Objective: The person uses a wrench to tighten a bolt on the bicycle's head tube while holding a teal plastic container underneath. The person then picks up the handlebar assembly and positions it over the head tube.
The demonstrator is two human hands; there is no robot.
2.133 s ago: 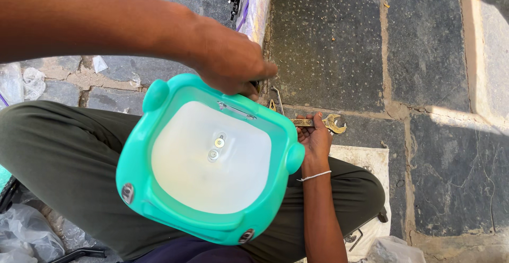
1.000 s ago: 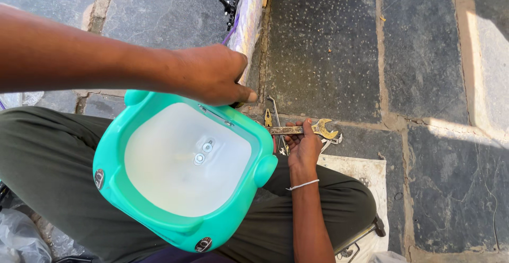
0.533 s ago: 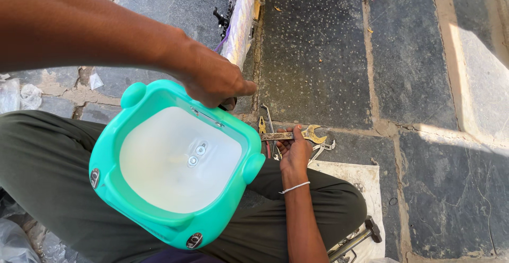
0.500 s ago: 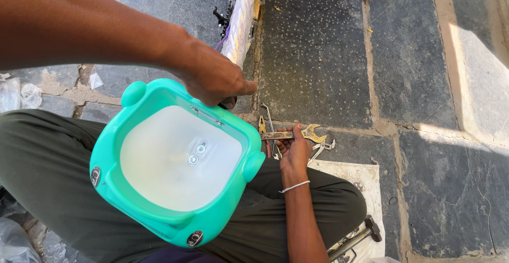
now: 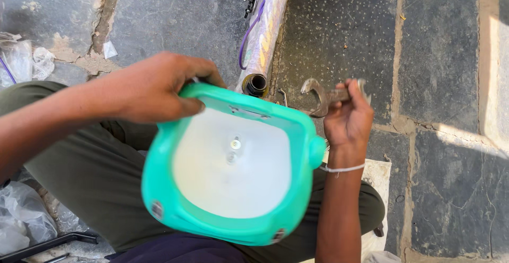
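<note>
Seen from the head camera: a turquoise plastic shell (image 5: 233,173) with a white inner face and a small bolt at its centre, resting across the lap on olive trousers (image 5: 90,157). Left hand (image 5: 154,85) clamped over the shell's far-left rim, fingers curled shut on the edge. Right hand (image 5: 347,120), just right of the shell, closed around the shank of a rusty open-ended spanner (image 5: 323,96), lifted clear of the stone floor (image 5: 435,56) with its jaw pointing towards the shell. Beyond the shell's far edge, a wrapped tube (image 5: 265,29) with its dark open end showing; crumpled clear plastic (image 5: 21,56) well off to the shell's left. Probably light and fairly stiff, this shell, yet smooth and apt to slip or flex at the thin wall; best held by the thick rim, as now. Against the frame half a second back: spanner raised off the floor instead of lying there under the palm, left hand shifted further left along the rim, shell nearer and larger in view.
</note>
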